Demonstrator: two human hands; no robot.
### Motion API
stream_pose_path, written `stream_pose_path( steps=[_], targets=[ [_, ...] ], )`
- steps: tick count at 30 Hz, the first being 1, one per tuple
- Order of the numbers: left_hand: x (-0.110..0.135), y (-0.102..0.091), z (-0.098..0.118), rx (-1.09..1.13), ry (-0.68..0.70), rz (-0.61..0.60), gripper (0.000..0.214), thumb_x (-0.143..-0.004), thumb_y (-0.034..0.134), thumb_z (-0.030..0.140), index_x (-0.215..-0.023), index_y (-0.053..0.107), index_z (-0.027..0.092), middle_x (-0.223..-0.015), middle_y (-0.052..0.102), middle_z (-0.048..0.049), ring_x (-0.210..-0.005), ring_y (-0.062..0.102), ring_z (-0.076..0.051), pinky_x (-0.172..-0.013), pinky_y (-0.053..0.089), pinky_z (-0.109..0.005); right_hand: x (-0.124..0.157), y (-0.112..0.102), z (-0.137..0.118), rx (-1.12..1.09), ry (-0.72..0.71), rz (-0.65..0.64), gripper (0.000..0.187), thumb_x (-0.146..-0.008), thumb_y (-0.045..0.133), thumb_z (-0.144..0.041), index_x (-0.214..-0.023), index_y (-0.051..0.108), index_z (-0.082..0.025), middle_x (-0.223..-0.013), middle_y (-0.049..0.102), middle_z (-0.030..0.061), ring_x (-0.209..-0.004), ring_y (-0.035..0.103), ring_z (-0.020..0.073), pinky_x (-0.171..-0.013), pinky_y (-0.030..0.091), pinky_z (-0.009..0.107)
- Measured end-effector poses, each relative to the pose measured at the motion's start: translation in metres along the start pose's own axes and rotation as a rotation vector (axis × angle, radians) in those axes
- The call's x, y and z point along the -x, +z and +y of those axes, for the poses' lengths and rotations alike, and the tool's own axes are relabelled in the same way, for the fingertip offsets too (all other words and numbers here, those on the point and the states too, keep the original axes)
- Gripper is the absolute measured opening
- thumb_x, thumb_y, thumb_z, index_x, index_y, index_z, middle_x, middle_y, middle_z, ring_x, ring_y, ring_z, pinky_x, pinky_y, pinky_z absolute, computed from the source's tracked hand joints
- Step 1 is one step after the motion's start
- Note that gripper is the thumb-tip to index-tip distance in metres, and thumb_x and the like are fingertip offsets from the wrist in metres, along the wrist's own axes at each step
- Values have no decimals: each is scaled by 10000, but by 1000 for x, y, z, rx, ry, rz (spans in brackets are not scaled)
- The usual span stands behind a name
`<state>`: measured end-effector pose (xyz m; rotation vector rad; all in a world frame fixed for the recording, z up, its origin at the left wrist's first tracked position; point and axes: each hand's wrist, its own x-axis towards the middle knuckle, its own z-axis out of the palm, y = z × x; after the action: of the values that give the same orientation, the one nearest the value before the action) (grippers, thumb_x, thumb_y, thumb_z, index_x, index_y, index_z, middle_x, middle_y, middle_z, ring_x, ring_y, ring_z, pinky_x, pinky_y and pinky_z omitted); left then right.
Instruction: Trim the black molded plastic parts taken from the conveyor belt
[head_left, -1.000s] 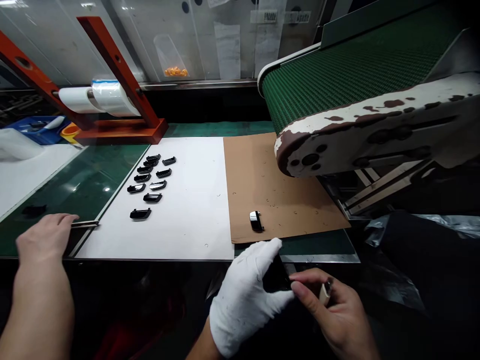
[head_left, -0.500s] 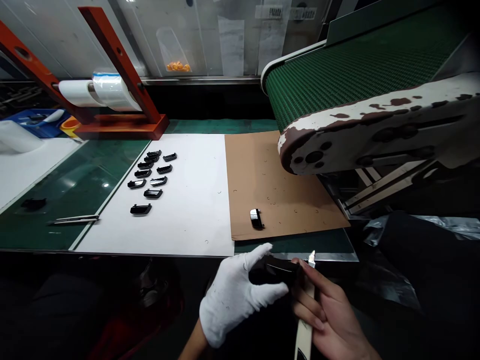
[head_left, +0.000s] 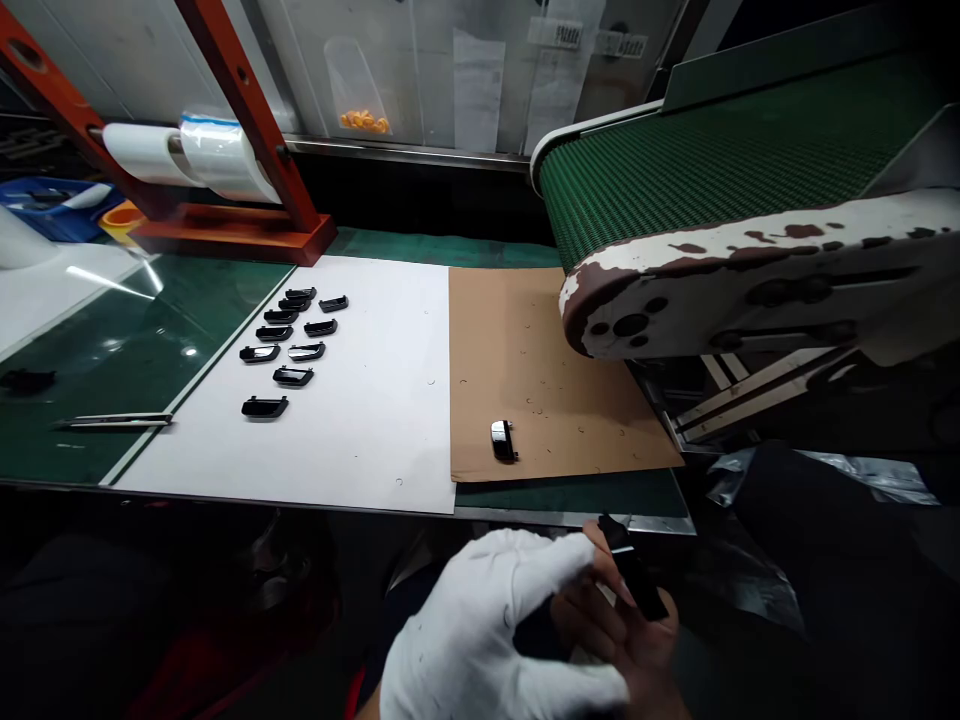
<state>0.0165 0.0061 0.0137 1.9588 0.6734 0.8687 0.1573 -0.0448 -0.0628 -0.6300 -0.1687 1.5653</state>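
My right hand [head_left: 619, 625], bare, grips a small glossy black plastic part [head_left: 634, 575] just below the table's front edge. The part is tilted, its upper end toward the table. My left hand [head_left: 495, 630] wears a white cotton glove. Its thumb and fingers are spread apart around nothing, close beside the right hand and partly covering it. The pale-handled knife seen earlier in the right hand is largely hidden now. A similar black part [head_left: 503, 441] lies on the brown cardboard [head_left: 555, 350]. Several more black parts [head_left: 293, 376] rest in two rough rows on the white sheet [head_left: 375, 400].
Tweezers [head_left: 120, 421] lie on the green mat [head_left: 45, 440] at left. Behind stands an orange-red stand [head_left: 247, 240] with film rolls [head_left: 225, 165]. A green conveyor belt [head_left: 675, 200] overhangs the right side. Small curled shavings dot the cardboard.
The black part has moved right and down and turned from level to steeply tilted in my right hand. My left hand has come lower. The knife has dropped from clear view.
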Motion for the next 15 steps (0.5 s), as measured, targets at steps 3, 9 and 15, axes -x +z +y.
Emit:
stream_pose_path(
  steps=[3, 9, 15],
  targets=[
    [-2, 0, 8, -41, 60, -33, 346, -847, 659, 446, -1138, 634, 260, -1023, 748, -9, -882, 718, -182, -834, 548, -218, 1, -1, 0, 64, -37, -35, 420, -629, 737, -472, -616, 373, -263, -409, 103, -169, -265, -89, 21, -205, -5, 153],
    [17, 10, -6, -346, 77, 115, 929, -705, 778, 505, -1441, 289, 217, -1215, 661, -99, -1090, 646, -252, -949, 531, -290, 13, -4, -7, 252, -122, 16, 344, -681, 732, -512, -638, 506, -255, -485, 310, -102, -353, 137, 59, -313, 196, 182],
    [28, 15, -25, -671, 26, 223, 719, -833, 651, 486, -1383, 361, 125, -1150, 674, -159, -1016, 663, -288, -870, 560, -362, 23, 15, -12, 680, -229, 226, 231, -685, 778, -430, -695, 684, -219, -649, 573, 6, -534, 467, 126, -468, 358, 232]
  ],
)
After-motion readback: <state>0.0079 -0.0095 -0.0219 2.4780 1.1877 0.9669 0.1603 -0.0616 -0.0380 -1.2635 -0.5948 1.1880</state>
